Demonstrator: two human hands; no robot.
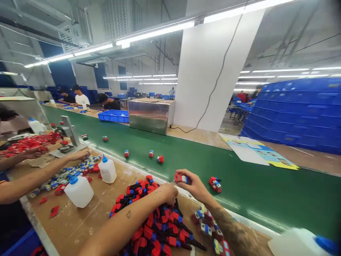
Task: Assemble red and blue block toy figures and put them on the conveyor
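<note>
My right hand (195, 185) holds a small red, white and blue toy car (180, 178) at the near edge of the green conveyor belt (239, 185). My left hand (167, 192) is curled loosely, resting on a heap of red, black and blue toy parts (160, 227). Whether it grips anything is hidden. A finished toy car (215, 184) lies on the belt just right of my right hand. Several assembled cars (210, 231) lie under my right forearm.
A co-worker's arms (45, 170) reach over small parts and two white bottles (80, 191) on the left. More toy cars (151, 153) ride the belt. A metal box (150, 115), blue crates (293, 113) and paper sheets (261, 153) lie beyond it. A bottle (301, 243) stands at the lower right.
</note>
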